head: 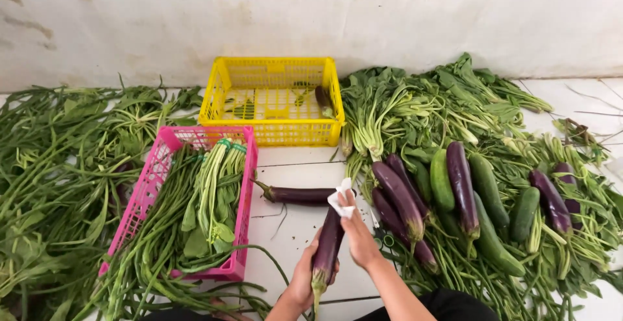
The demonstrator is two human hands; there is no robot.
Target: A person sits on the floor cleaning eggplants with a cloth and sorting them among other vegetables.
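Eggplant (pixel 328 246) is resting upright in the left hand (pixel 303 282), whose grip is closing around its stem end. Right hand (pixel 359 233) is pinching a white cloth (pixel 341 199) against its upper end. Hard wiping could probably push it out of this grip.

- A pale, stained wall (pixel 389 16) runs across twelve o'clock.
- White tiled floor (pixel 298 227) with dark grout lines spreads below it.
- Soft, even daylight, no hard shadows.
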